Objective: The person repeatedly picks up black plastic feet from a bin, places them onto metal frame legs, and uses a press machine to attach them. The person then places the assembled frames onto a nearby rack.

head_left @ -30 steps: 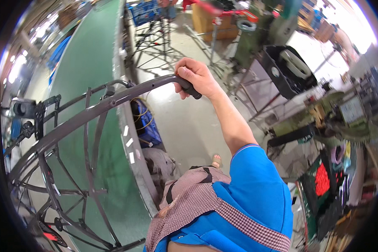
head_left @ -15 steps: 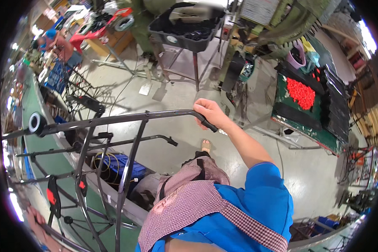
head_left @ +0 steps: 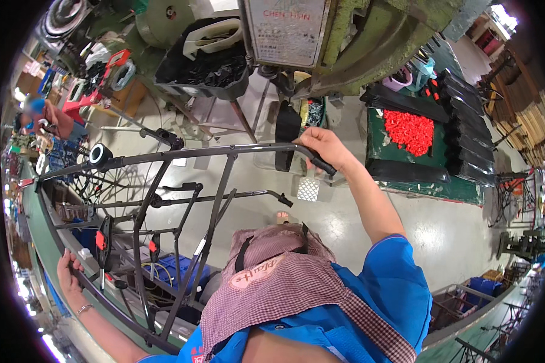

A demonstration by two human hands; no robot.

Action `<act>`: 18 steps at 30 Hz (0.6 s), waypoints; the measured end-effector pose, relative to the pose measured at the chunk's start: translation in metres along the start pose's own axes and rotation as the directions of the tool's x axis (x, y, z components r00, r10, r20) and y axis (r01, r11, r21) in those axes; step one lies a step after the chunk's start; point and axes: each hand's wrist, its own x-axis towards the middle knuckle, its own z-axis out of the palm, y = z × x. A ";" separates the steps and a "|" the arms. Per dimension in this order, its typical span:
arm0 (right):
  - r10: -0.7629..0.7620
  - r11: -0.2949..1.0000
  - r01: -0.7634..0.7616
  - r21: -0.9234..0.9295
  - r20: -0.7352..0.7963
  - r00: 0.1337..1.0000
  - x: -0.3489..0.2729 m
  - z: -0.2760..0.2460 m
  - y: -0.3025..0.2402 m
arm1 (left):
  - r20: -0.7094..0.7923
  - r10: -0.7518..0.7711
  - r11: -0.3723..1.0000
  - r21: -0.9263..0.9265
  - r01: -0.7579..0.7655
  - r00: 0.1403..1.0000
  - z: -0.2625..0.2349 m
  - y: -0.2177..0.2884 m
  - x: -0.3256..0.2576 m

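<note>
One dark metal tube frame (head_left: 181, 181) spans the left and centre of the picture, with two black-tipped handles. The right hand (head_left: 322, 147) is grasping its upper handle (head_left: 321, 164), and the left hand (head_left: 69, 272) is holding the lower rail at the lower left

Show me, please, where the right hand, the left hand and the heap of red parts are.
right hand (head_left: 321, 145), head view, on its back.
left hand (head_left: 68, 275), head view, on its back.
heap of red parts (head_left: 410, 131), head view, mid-heap.
</note>
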 end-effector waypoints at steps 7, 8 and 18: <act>-0.030 0.988 0.006 -0.153 -0.150 0.988 -0.004 -0.034 -0.049 | 0.121 -0.134 0.983 -0.106 0.147 0.984 0.079 -0.039 0.099; -0.032 0.975 -0.013 -0.223 -0.197 0.980 -0.005 -0.037 -0.056 | 0.131 -0.143 0.979 -0.125 0.160 0.981 0.089 -0.043 0.112; -0.095 0.960 -0.027 -0.280 -0.414 0.905 -0.020 -0.025 -0.092 | 0.300 -0.163 0.976 -0.088 0.197 0.940 0.153 -0.075 0.221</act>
